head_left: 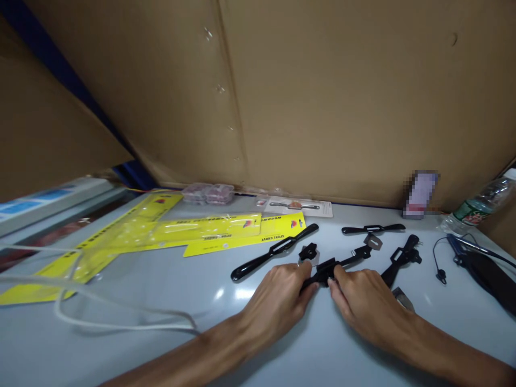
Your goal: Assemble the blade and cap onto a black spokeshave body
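Low over the middle of the table, a black spokeshave (325, 267) is gripped between both hands. My left hand (284, 290) is closed round its left handle, with thumb and fingers pressed together. My right hand (357, 293) pinches near the middle of its body; the fingertips there are partly hidden. Just behind the left hand sits a small black cap piece (308, 251). A loose spokeshave body (278, 248) lies to the left, another spokeshave body (373, 229) lies behind. To the right rests a spokeshave (403, 255), with a grey metal blade (403, 299) by my right wrist.
Yellow printed cards (217, 228) spread over the left and back. White cables (121, 322) loop at front left. Clear plastic boxes (207, 193) and a picture card (300, 206) line the cardboard wall (322, 107). A phone (420, 194) and a bottle (479, 204) stand at right.
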A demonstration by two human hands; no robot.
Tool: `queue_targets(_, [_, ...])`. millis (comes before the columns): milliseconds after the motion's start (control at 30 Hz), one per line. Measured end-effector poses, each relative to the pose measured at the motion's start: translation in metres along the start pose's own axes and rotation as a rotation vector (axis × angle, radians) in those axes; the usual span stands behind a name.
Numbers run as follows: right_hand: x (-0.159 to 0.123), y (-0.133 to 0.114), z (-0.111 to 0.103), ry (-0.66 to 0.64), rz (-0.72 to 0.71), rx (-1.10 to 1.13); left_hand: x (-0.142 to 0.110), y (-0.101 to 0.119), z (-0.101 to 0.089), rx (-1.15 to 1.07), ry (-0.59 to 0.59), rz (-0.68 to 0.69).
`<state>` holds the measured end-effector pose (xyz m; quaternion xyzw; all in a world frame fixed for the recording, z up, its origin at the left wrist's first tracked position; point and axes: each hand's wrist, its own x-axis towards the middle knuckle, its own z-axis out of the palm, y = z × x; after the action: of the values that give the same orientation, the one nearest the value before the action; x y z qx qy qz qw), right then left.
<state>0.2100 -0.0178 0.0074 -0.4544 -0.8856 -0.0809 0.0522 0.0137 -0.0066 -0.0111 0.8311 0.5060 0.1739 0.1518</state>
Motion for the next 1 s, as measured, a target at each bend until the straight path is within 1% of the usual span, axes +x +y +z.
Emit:
queue_targets(167, [-0.003,0.004,-0.001,-0.063,-0.144,-0.102,0.000,-0.001,0.002,0.020,-0.029,0.010])
queue_targets(233, [-0.003,0.005,-0.001,-0.073,-0.154,-0.127,0.000,-0.001,0.002,0.018,-0.029,0.024])
queue_targets(333, [-0.002,0.005,0.001,-0.065,-0.133,-0.114,-0.001,0.000,0.001,0.020,-0.025,0.029])
queue_targets(467, [0.001,0.004,0.004,-0.039,-0.088,-0.089,0.001,0.002,0.000,0.029,-0.012,-0.007])
queue_targets(767, [0.007,-0.003,-0.001,-0.022,0.072,0.003,0.001,0.007,-0.002,0.027,-0.005,-0.055])
queue_targets(1000, [0.006,-0.005,0.001,-0.025,0.127,0.098,0.000,0.004,-0.002,-0.013,0.004,-0.053])
